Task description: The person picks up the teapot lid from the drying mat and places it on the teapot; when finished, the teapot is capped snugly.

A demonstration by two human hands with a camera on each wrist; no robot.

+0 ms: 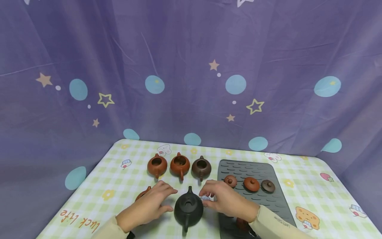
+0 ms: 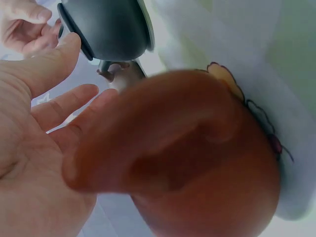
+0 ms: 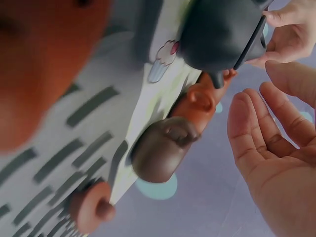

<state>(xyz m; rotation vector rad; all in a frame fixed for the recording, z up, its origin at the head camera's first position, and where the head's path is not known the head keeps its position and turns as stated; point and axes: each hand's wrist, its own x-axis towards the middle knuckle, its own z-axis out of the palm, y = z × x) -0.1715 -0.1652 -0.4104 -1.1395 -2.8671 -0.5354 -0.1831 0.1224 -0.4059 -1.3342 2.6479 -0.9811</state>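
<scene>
You are flanking the lidless black round clay teapot [image 1: 188, 208] at the table's near edge, left hand [image 1: 148, 207] at its nine o'clock and right hand [image 1: 224, 198] at three, both with relaxed fingers gripping nothing, apparently bracketing it for steadiness.

The open right hand [image 3: 276, 148] hovers beside the black teapot [image 3: 222, 32], above the grey mat [image 3: 59, 148].
</scene>
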